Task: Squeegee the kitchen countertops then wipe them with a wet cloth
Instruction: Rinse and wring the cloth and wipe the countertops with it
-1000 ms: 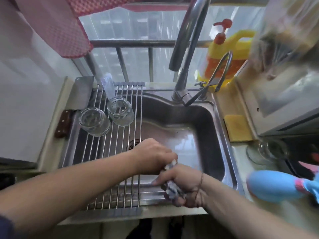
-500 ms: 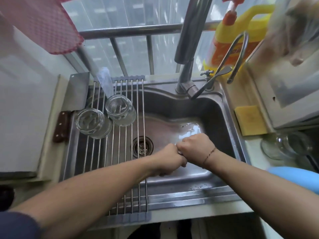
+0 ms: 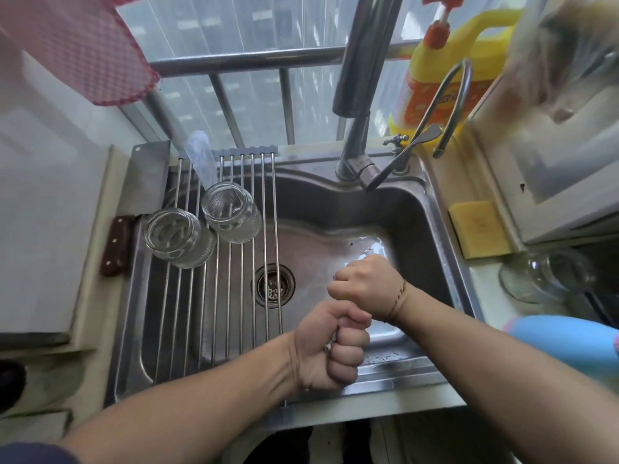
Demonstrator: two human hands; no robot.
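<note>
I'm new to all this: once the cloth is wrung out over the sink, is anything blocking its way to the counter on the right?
Partly. Both hands, left and right, are fisted on the cloth, barely visible. The right counter holds a yellow sponge, a glass jar and a blue object, so little bare surface shows.

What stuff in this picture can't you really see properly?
- Cloth: head view, only a sliver peeks out between the clenched left hand and right hand.
- Blue object: head view, cut off by the right edge, blurred.
- Thing at the top right: head view, too blurred to name.
- Glass item by the yellow sponge: head view, smeared, shape unclear.
</note>
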